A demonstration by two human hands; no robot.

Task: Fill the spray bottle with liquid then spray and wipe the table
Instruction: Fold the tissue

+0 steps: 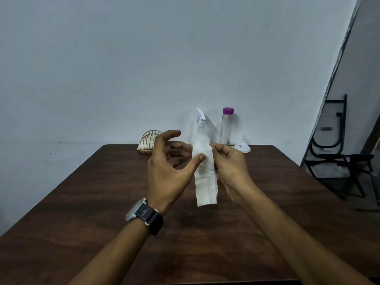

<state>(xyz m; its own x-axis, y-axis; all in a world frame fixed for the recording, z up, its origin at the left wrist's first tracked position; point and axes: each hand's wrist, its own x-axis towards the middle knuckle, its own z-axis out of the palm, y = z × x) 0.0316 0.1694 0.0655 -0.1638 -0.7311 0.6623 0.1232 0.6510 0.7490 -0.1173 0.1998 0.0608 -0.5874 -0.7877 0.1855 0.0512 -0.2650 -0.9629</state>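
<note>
- Above the dark wooden table (86, 212), both hands hold a folded white tissue (205, 182) that hangs down between them.
- Right hand (231, 167), at 3 o'clock of the tissue, pinches its upper edge between thumb and fingers.
- Left hand (168, 163), at 9 o'clock, has its fingers spread, thumb tip touching the tissue.
- At the table's 12 o'clock edge stand the spray bottle (200, 124), a purple-capped bottle (226, 126), a white funnel (243, 145) and a gold wire holder (149, 141).

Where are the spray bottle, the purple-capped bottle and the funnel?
spray bottle (200, 118): head view, on its white trigger head.
purple-capped bottle (228, 110): head view, on its purple cap.
funnel (243, 148): head view, on its white cone, spout pointing up.
</note>
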